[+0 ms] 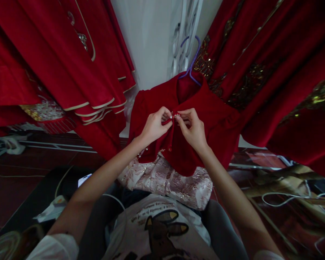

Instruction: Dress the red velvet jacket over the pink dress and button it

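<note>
A short red jacket (219, 126) hangs from a purple hanger (191, 70) in front of me. At its upper front edge my left hand (161, 124) is closed in a pinch, beside a small pearl-like button (171, 117). My right hand (191, 128) pinches the opposite front edge close by, fingertips nearly meeting the left ones. Small shiny fastenings show between the fingertips, too small to tell whether they are joined. Below the jacket's hem, a pale pink metallic-patterned cloth (168, 178) lies over my lap.
Red garments with cream edging (97, 72) hang at the left. Red garments with gold sequins (260, 79) hang at the right. A white metal rack (188, 21) stands behind the hanger. Cords and a cluttered pile (292, 195) lie low at the right; a phone (83, 180) is by my left arm.
</note>
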The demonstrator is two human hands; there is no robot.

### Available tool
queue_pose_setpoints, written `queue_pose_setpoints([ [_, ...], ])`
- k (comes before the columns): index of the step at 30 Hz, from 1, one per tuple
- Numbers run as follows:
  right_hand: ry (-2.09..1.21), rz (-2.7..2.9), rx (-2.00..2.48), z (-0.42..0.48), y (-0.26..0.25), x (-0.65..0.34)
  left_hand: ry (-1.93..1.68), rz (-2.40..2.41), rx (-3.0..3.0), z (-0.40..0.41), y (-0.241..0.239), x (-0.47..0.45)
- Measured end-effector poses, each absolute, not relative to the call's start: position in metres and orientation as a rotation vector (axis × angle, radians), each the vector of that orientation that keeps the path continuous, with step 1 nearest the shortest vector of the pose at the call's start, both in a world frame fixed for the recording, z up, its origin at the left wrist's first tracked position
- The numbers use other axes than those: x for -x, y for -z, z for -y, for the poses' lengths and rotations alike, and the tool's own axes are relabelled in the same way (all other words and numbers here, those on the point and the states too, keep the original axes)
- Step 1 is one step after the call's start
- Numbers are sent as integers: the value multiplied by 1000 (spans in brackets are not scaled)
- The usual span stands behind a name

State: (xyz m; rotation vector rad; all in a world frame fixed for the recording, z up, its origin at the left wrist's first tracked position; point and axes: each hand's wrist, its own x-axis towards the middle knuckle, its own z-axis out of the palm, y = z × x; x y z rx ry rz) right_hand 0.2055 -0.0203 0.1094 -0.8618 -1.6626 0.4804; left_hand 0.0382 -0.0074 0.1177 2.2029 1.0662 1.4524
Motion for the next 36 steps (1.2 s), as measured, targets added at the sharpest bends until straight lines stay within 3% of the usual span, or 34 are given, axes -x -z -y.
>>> queue_pose_setpoints([
  [7,-615,1549,809,31,-108,-205,-1433,-1073,-2064,21,-119,-38],
  [16,-531,1528,832,38,-109,-209,-1484,-1035,-2040,40,-120,-44],
  [36,-663,1445,809,18,-106,-229,-1367,-1226,-2206,22,-134,-63],
])
